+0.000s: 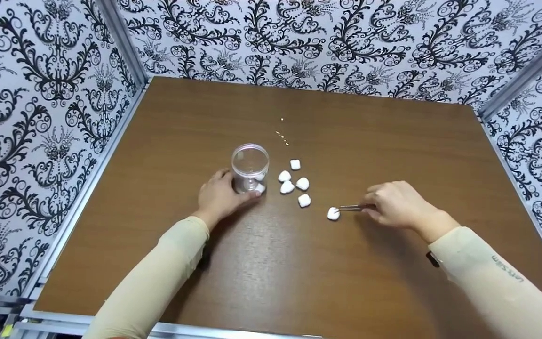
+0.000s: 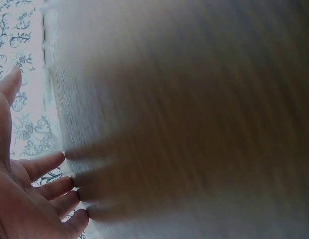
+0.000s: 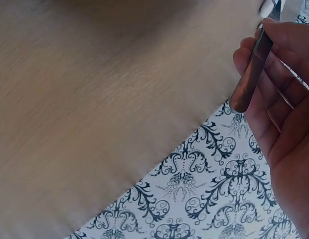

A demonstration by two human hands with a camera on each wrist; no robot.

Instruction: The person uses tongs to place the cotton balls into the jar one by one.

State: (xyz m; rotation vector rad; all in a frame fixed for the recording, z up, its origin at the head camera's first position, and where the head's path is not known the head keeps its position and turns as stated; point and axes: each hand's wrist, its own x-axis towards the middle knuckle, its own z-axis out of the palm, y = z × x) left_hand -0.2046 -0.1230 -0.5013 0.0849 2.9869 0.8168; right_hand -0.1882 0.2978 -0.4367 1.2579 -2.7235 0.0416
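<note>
A clear round jar [image 1: 250, 162] stands upright on the table with a few white pieces low inside it. My left hand [image 1: 221, 193] holds it near the base, thumb at the front and fingers round the left side. In the left wrist view the fingers [image 2: 52, 188] and thumb are spread apart. My right hand [image 1: 395, 205] pinches metal tweezers [image 1: 352, 207] between thumb and fingers; the right wrist view shows the tweezers' rounded back end [image 3: 241, 99]. Their tips meet a small, puffy white cube [image 1: 333, 214].
Between the jar and the tweezers several white cubes [image 1: 303, 183] lie loosely grouped on the brown wooden table [image 1: 374, 141]. Tiny pale specks [image 1: 282, 136] lie behind them. Patterned walls [image 1: 299, 42] rise at the back and both sides.
</note>
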